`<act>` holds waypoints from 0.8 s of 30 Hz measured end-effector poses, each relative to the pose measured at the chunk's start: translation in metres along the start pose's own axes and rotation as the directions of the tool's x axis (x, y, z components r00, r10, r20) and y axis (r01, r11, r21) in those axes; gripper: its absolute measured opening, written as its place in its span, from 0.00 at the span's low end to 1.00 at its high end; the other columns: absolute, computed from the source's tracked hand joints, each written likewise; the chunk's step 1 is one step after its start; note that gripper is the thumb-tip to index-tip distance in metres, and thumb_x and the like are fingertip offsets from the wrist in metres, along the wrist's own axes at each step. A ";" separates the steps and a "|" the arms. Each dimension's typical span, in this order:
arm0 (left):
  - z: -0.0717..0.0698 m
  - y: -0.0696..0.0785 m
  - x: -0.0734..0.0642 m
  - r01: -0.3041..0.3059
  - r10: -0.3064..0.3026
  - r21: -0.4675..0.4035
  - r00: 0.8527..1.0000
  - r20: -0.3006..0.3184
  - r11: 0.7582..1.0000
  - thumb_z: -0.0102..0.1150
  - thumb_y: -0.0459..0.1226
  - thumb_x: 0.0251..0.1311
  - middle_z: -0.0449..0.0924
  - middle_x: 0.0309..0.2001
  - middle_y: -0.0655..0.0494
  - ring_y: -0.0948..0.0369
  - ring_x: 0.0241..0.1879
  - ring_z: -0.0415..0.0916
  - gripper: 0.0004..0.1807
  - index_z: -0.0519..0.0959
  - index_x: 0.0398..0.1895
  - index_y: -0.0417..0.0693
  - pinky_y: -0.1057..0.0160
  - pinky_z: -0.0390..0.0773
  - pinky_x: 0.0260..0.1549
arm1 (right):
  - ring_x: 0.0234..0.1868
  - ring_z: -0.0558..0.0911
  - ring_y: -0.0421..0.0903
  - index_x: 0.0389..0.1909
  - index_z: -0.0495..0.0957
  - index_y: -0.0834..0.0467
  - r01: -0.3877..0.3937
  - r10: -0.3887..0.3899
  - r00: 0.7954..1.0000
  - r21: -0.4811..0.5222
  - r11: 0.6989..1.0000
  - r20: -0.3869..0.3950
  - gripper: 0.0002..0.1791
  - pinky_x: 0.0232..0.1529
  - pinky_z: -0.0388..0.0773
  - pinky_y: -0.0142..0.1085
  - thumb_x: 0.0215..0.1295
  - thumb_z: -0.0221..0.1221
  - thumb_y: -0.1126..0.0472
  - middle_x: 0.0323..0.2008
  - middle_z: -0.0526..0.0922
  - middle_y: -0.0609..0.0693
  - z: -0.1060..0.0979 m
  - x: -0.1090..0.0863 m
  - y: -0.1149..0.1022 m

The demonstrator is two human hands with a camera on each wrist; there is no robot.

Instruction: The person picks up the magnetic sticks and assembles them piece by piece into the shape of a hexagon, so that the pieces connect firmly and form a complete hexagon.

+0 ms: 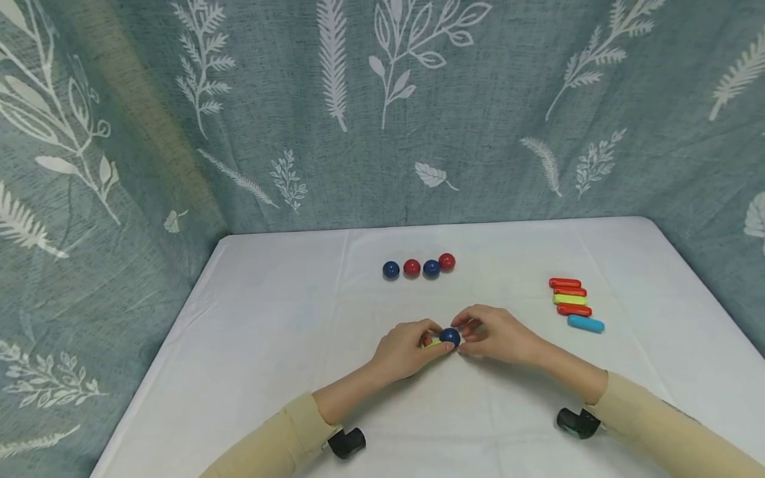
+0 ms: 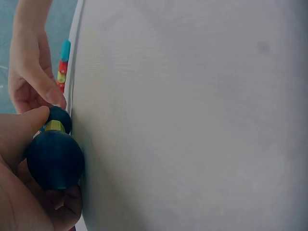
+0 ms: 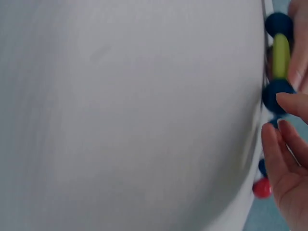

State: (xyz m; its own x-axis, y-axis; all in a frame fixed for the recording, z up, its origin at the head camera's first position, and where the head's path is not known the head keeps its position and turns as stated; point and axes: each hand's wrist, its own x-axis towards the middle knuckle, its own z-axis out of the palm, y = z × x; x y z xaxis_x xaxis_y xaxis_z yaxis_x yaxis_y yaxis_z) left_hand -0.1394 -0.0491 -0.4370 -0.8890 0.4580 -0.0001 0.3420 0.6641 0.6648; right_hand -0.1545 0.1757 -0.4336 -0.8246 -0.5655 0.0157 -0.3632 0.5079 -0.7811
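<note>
Between thumb and fingers my left hand (image 1: 405, 350) grips a short yellow-green rod (image 3: 280, 57), which carries a blue ball at each end. One blue ball (image 1: 450, 338) faces the right hand; the other blue ball (image 2: 55, 160) lies by the left palm. My right hand (image 1: 502, 336) is beside the right-hand ball, its fingers bent and spread. In the right wrist view its thumb (image 3: 291, 103) overlaps that ball; whether it touches cannot be told. In the head view a small gap shows between those fingers and the ball. Left fingers hide most of the rod there.
On the white-covered table (image 1: 269, 345), farther back, lie two blue balls (image 1: 391, 269) and two red balls (image 1: 412, 267). At the right several rods lie side by side: red rods (image 1: 574, 309), a yellow-green one and a light blue rod (image 1: 586, 324). A patterned curtain (image 1: 370, 166) hangs behind.
</note>
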 end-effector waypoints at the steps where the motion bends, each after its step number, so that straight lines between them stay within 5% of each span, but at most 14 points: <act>1: 0.000 0.000 0.000 0.003 -0.003 -0.001 1.000 0.002 1.000 0.62 0.51 0.62 0.69 0.22 0.65 0.68 0.22 0.63 0.19 0.82 0.47 0.48 0.70 0.60 0.21 | 0.44 0.80 0.46 0.49 0.78 0.60 0.005 -0.005 1.000 -0.030 1.000 -0.017 0.17 0.43 0.80 0.32 0.59 0.67 0.65 0.45 0.80 0.50 -0.004 -0.002 0.002; 5: -0.002 -0.001 -0.002 0.008 -0.008 -0.002 1.000 0.007 1.000 0.63 0.51 0.61 0.69 0.22 0.66 0.68 0.22 0.63 0.19 0.83 0.47 0.48 0.70 0.60 0.22 | 0.45 0.79 0.49 0.48 0.80 0.59 -0.022 -0.012 0.988 -0.219 0.975 -0.156 0.13 0.46 0.79 0.42 0.61 0.64 0.66 0.46 0.81 0.52 -0.033 -0.010 0.013; 11: -0.003 -0.005 -0.006 -0.008 0.008 -0.017 1.000 0.011 1.000 0.64 0.50 0.60 0.70 0.23 0.66 0.68 0.24 0.65 0.18 0.83 0.46 0.49 0.70 0.63 0.23 | 0.50 0.73 0.66 0.50 0.79 0.66 -0.276 0.155 0.933 -0.370 0.887 -0.324 0.16 0.47 0.71 0.59 0.64 0.60 0.63 0.52 0.76 0.68 -0.087 -0.028 0.038; 18: -0.002 -0.010 -0.007 -0.018 0.019 -0.026 1.000 0.008 0.999 0.65 0.50 0.60 0.70 0.23 0.66 0.68 0.24 0.65 0.18 0.83 0.45 0.48 0.69 0.64 0.24 | 0.54 0.68 0.71 0.53 0.75 0.70 -0.445 0.343 0.881 -0.329 0.833 -0.325 0.24 0.49 0.68 0.65 0.66 0.60 0.55 0.56 0.69 0.75 -0.113 -0.036 0.061; 24: -0.004 -0.010 -0.007 -0.017 0.017 -0.038 1.000 0.008 0.999 0.65 0.50 0.60 0.70 0.23 0.65 0.68 0.25 0.65 0.18 0.83 0.45 0.47 0.70 0.64 0.25 | 0.49 0.73 0.67 0.51 0.76 0.71 -0.427 0.335 0.892 -0.327 0.843 -0.303 0.21 0.48 0.71 0.61 0.65 0.60 0.59 0.51 0.74 0.73 -0.112 -0.030 0.065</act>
State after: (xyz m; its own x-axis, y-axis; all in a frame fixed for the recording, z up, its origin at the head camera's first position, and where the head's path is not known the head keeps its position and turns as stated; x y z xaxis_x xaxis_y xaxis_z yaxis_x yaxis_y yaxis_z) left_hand -0.1376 -0.0615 -0.4412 -0.8805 0.4740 0.0057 0.3454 0.6331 0.6927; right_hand -0.2018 0.2985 -0.4147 -0.9887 -0.1379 -0.0589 -0.0955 0.8821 -0.4612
